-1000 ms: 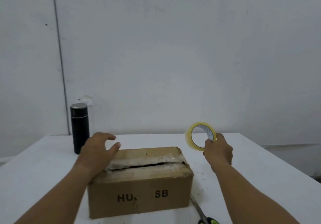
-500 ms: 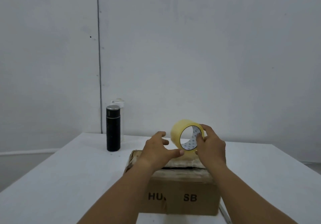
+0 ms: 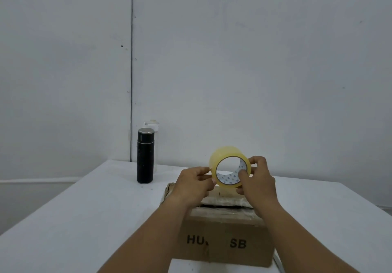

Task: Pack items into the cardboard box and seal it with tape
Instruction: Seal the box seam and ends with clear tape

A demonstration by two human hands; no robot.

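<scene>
Far left on the white tabletop (image 3: pixel 84 219), a tall black cylindrical flask with a metal cap (image 3: pixel 145 155) stands upright, well apart from my work; a pale fitting on the wall behind it, too small to identify. No writing legible on the flask. My left hand (image 3: pixel 194 184) has thumb and forefinger pinched at the left rim of the roll of clear yellowish packing tape (image 3: pixel 230 172), probably feeling for the loose end; whether I actually have the end, I cannot tell. The roll is held upright above the far side of the box, hole facing me. Small blue marks printed inside the core, not readable. My right hand (image 3: pixel 257 184) grips the roll's right side, thumb on the near face at the core's edge and fingers wrapped over the outer wall. Below both hands sits the brown cardboard box (image 3: pixel 224 238), flaps folded down but a dark gap open along the seam, with crinkled old film on the flaps. Front face printed in black: "HU", then a scuffed patch, then "SB"; middle letters gone. Risks as I judge them: the clear end is hard to find and may split into a sliver when picked; new tape laid on that wrinkled film may not bond; flaps could spring apart if nothing presses them during taping. At the lower right edge, a thin pale object (image 3: pixel 277 263) beside the box, unidentifiable.
</scene>
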